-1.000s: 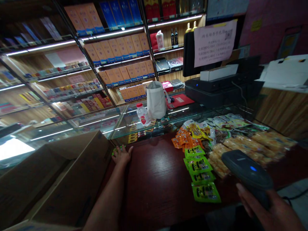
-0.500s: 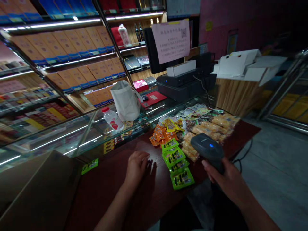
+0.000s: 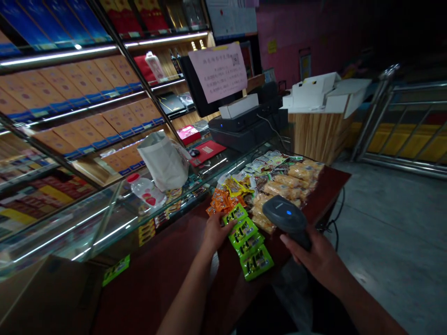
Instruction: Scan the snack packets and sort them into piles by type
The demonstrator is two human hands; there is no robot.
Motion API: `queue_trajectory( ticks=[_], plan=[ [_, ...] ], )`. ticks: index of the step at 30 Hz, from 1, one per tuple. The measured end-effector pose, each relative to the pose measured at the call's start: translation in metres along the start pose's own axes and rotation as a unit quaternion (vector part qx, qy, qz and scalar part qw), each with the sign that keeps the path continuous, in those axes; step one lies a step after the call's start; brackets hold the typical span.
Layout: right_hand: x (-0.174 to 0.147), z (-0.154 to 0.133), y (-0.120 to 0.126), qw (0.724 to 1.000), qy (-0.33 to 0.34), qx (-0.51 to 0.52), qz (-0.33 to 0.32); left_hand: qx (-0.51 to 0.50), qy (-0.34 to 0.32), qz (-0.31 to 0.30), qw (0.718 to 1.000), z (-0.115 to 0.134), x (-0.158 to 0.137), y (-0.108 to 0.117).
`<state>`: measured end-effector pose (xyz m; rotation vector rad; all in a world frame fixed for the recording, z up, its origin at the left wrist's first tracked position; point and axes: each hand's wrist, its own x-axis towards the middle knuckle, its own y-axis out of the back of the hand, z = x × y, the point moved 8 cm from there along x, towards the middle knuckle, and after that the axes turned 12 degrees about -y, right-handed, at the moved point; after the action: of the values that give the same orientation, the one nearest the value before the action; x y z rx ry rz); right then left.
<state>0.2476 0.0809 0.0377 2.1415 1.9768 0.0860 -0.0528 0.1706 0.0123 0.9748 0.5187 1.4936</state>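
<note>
My right hand (image 3: 321, 256) is wrapped round the handle of a dark barcode scanner (image 3: 283, 215) with a lit blue spot on top. It is held in the air by the table's right edge. My left hand (image 3: 213, 233) is at the upper end of an overlapping row of green snack packets (image 3: 257, 263), its thumb and fingers on the edge of the upper green packet (image 3: 236, 214). Just beyond its fingertips lies a heap of orange snack packets (image 3: 220, 201). Yellow packets (image 3: 237, 186) and clear bags of pale snacks (image 3: 279, 186) lie further back.
One green packet (image 3: 117, 270) lies far left by a cardboard box (image 3: 45, 298). A glass counter (image 3: 104, 223) carries a bottle (image 3: 145, 191) and a white bag (image 3: 164, 163). A monitor (image 3: 192, 83) stands behind. On the right is a metal railing (image 3: 373, 111).
My left hand has moved from the bare tabletop onto the upper green packet. My right hand still holds the scanner. The view has turned somewhat to the right.
</note>
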Motion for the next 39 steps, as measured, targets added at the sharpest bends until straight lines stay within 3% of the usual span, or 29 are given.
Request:
queue_trajectory(
  ticks=[4,10,15,20,23,39],
  plan=[
    [0.003,0.007,-0.003,1.0,-0.012,-0.009,-0.022,-0.008,0.005,0.063,0.998,0.008,-0.006,0.01],
    [0.006,0.012,-0.01,0.999,-0.016,0.005,-0.047,-0.133,0.045,0.083,0.987,0.012,-0.015,0.01],
    [0.006,0.011,-0.013,0.999,-0.01,0.005,-0.042,-0.226,0.037,0.142,0.963,0.043,-0.019,0.04],
    [0.0,0.005,-0.02,0.996,-0.012,0.031,-0.081,-0.268,0.03,0.146,0.952,0.064,-0.021,0.064],
    [-0.004,0.002,-0.028,0.993,-0.006,0.031,-0.113,-0.29,0.036,0.138,0.946,0.062,-0.022,0.064],
    [-0.01,-0.012,-0.045,0.989,0.079,0.004,-0.123,-0.294,0.006,0.136,0.946,0.057,-0.025,0.074]
  ],
)
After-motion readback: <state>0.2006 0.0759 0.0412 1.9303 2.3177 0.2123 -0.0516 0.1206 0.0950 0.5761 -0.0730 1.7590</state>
